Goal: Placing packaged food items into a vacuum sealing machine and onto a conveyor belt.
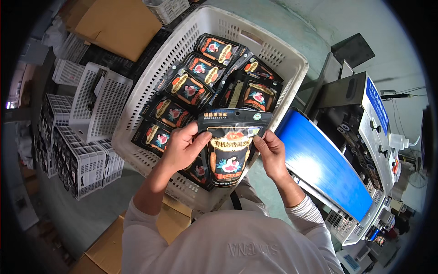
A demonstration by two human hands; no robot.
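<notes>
Between my two hands I hold up a black stand-up pouch (230, 157) with a cream label and a red and white picture. My left hand (185, 145) pinches its upper left edge between thumb and fingers. On the opposite edge, my right hand (271, 153) grips the pouch near the top right corner. Just beyond and below it is a large white plastic crate (132, 102) with slotted walls. Inside lie several matching black pouches (189, 89), flat and overlapping in rows. The held pouch covers part of the crate's near right side.
To the right runs a blue conveyor belt (319, 160) beside a metal machine (351, 98) with black knobs. Stacked white crates (86, 157) packed with black pouches stand at left. A cardboard box (116, 25) sits at the far left, and open cardboard (107, 242) lies near my left side.
</notes>
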